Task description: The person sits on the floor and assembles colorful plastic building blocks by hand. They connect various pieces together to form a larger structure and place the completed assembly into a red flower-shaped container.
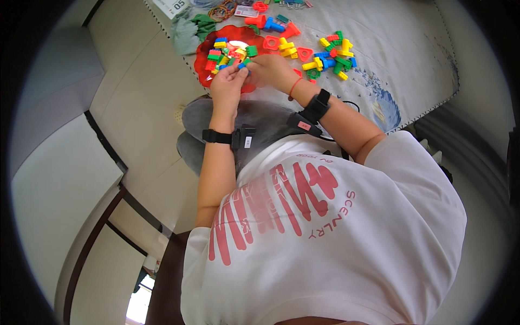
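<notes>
My left hand [226, 85] is closed in a pinch at the near edge of a red scalloped dish [201, 60]. At its fingertips shows a small blue toy brick [242, 65], partly covered by the fingers. Touching or nearly touching it from the right is my right hand [269, 71], its fingers curled and somewhat blurred; what they hold is hidden. Just past the fingertips, a green toy brick [251, 51] sits in the dish. Several red, green, yellow and blue toy bricks [215, 55] are heaped in the dish beside it.
To the right on the pale cloth [395, 49] lies a pile of toy bolts and bricks [331, 58]. Red nuts [305, 53] and a blue bolt [273, 25] are scattered beyond the dish. A green cloth [203, 26] and rubber bands [221, 12] lie at the far left.
</notes>
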### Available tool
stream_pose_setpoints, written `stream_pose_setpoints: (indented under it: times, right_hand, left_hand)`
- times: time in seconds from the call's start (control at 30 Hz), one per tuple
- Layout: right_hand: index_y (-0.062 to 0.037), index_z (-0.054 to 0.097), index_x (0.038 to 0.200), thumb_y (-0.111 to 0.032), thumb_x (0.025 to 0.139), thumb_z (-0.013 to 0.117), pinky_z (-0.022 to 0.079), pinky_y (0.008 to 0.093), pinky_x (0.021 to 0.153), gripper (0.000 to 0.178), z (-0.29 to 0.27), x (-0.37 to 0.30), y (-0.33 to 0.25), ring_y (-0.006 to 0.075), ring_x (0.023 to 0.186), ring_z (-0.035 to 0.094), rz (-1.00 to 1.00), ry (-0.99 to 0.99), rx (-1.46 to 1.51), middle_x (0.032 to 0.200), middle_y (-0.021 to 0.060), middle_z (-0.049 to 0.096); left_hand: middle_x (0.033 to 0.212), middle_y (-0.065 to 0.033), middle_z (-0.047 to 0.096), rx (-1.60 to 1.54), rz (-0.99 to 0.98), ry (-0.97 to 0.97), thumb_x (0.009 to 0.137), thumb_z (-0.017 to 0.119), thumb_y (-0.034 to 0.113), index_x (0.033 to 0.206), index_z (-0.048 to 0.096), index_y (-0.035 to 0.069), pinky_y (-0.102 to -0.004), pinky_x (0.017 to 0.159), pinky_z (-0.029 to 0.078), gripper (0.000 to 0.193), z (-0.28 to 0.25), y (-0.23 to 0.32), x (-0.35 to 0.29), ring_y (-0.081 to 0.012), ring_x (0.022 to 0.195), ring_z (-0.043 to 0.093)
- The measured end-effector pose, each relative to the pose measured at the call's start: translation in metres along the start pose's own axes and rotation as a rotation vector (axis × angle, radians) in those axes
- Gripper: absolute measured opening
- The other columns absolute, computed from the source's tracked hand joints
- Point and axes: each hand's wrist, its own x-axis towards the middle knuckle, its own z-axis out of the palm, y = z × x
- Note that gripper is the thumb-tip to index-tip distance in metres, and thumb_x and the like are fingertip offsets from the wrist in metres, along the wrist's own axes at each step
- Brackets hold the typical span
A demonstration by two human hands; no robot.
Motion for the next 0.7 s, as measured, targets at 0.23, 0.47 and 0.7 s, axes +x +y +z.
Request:
stream_pose_setpoints:
  times: [0.23, 0.47, 0.7]
  right_hand:
    - [0.0028, 0.062, 0.101, -0.025, 0.093, 0.053, 0.054, 0.0282, 0.060, 0.030, 0.002, 0.003, 0.013, 0.0164, 0.071, 0.067, 0.133, -0.115, 0.237, 0.084, 0.0136, 0.067]
    - [-0.0080, 0.067, 0.100, -0.029, 0.081, 0.065, 0.051, 0.0357, 0.076, 0.028, -0.074, -0.008, 0.084, 0.0233, 0.085, 0.064, -0.182, 0.277, -0.577, 0.090, 0.0105, 0.067]
    - [-0.0212, 0.067, 0.102, -0.030, 0.071, 0.071, 0.045, 0.0404, 0.087, 0.032, -0.115, -0.046, 0.098, 0.0274, 0.100, 0.057, -0.168, 0.207, -1.093, 0.102, 0.0061, 0.063]
  left_hand:
    - [0.096, -0.0074, 0.063, 0.092, 0.080, 0.031, 0.086, 0.064, 0.011, 0.113, 0.055, -0.003, -0.0222, 0.073, 0.049, 0.031, -0.004, -0.006, 0.011, -0.0106, 0.085, 0.061]
    - [0.114, -0.0137, 0.057, 0.207, 0.205, 0.145, 0.083, 0.065, 0.009, 0.119, 0.051, -0.006, -0.0285, 0.084, 0.048, 0.041, -0.023, -0.013, 0.024, -0.0177, 0.099, 0.058]
    - [0.113, -0.0079, 0.059, 0.365, 0.184, 0.013, 0.088, 0.061, 0.012, 0.118, 0.055, -0.001, -0.0256, 0.088, 0.046, 0.033, -0.008, -0.012, 0.023, -0.0117, 0.099, 0.056]
